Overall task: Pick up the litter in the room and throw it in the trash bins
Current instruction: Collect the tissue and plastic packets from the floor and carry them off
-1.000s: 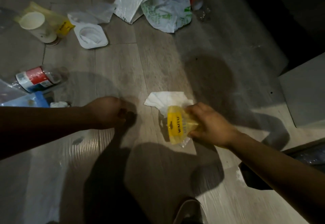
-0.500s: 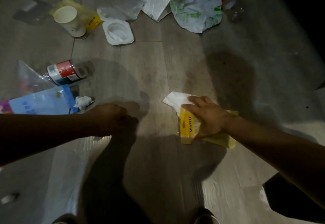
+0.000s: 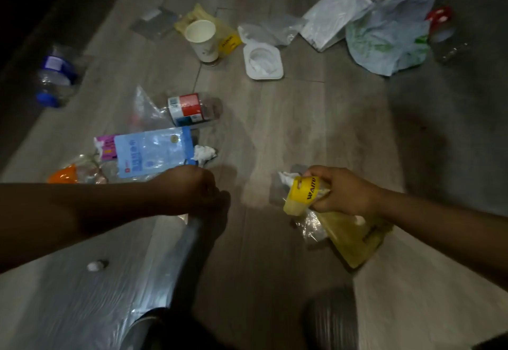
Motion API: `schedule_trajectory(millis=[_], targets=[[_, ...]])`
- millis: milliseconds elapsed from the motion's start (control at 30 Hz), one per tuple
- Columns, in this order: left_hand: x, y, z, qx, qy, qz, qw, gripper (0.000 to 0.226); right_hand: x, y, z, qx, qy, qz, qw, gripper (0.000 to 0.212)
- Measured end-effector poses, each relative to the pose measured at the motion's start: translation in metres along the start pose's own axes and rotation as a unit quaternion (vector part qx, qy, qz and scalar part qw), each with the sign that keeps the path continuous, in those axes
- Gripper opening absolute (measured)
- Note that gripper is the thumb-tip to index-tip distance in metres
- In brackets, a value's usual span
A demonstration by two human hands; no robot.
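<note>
My right hand (image 3: 341, 190) grips a yellow plastic bag (image 3: 349, 231) together with a white tissue (image 3: 286, 178) and some clear wrap, lifted just off the wooden floor (image 3: 297, 118). My left hand (image 3: 189, 190) is curled around the top edge of a large clear plastic bag (image 3: 115, 281) that hangs down at lower left. Litter lies ahead: a paper cup (image 3: 202, 40), a white plastic tray (image 3: 263, 61), a bottle with a red and white label (image 3: 189, 109), a blue pouch (image 3: 151, 153), a crumpled tissue (image 3: 204, 153).
A blue-capped bottle (image 3: 53, 77) lies at far left. White and green plastic bags (image 3: 384, 36) and a red-labelled bottle (image 3: 441, 28) lie at top right. An orange-capped item (image 3: 68, 173) sits at left. A dark shape fills the top left corner.
My right hand has gathered the white tissue with the yellow bag and lifted both off the floor. The view has swung left, showing more litter. My left hand still holds the clear bag.
</note>
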State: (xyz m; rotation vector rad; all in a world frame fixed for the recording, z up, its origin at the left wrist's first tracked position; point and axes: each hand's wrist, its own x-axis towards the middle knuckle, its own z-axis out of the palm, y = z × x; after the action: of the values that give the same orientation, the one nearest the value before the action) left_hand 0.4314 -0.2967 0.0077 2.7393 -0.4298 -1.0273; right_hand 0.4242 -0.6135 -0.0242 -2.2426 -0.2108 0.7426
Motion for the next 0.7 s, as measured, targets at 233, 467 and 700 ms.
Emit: schedule_trajectory(millis=[233,467,700], targets=[[-0.042,-0.078,0.013,-0.061,0.087,-0.081,0.991,0.02,0.052,-0.067,0.019,-0.049,-0.024,-0.039,0.998,0.042],[-0.096,-0.131,0.053,-0.093,0.063,-0.177,0.978,0.041,0.085,-0.102,0.06,-0.014,0.02,-0.072,0.997,0.039],[-0.114,-0.142,0.089,-0.134,0.021,-0.173,0.976,0.076,0.088,-0.111,0.076,-0.006,-0.007,-0.064,0.998,0.038]])
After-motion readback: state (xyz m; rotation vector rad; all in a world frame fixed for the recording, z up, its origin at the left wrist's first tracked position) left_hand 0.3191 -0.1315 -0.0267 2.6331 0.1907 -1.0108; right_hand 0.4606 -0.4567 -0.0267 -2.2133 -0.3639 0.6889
